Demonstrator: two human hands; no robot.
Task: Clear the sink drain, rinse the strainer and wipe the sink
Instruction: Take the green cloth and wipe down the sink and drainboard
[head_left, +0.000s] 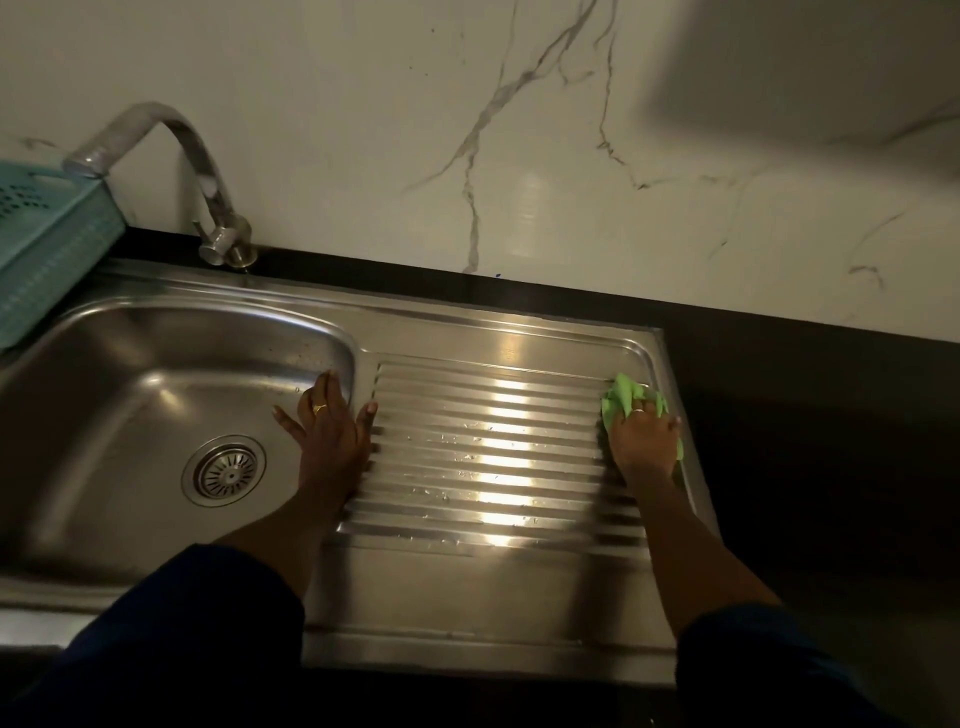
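The sink (156, 374) is shining as brushed steel, its basin lying left of a ribbed drainboard (493, 447) that is carrying scattered water drops and bright glare. The strainer (227, 472) is sitting in the drain at the basin floor, a round disc with radial slots. The left hand (330, 431) is resting flat on the ridge between basin and drainboard, fingers spread apart, gripping nothing, a ring showing on one finger. The right hand (644, 434) is pressing down at the drainboard's far right edge, fingers curled and clamped on a crumpled green cloth (623, 397); the cloth is bunching out beyond the fingertips and under the palm's right side. A tap (197, 171) is arching behind the basin, with a teal basket (47, 249) left of it.
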